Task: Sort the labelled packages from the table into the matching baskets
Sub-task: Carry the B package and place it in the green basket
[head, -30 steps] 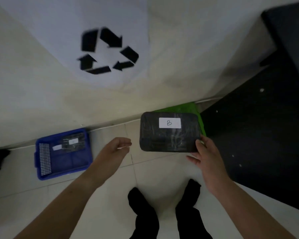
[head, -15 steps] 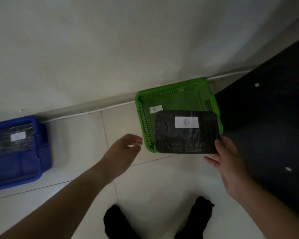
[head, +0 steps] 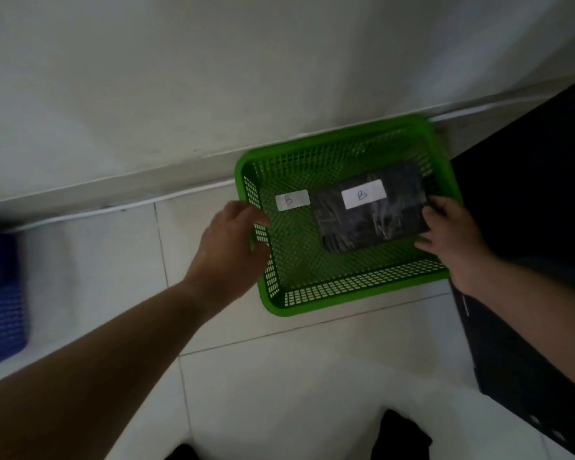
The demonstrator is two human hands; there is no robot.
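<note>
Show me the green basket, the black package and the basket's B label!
Green basket (head: 352, 298), head view: near rim.
Black package (head: 369, 227), head view: its dark top.
Basket label (head: 292, 200), head view: middle of the white tag.

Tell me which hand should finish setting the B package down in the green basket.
The right hand. It already grips the black package by its right edge, low inside the green basket, so it only needs to let go. The left hand is empty, at the basket's left wall.
</note>
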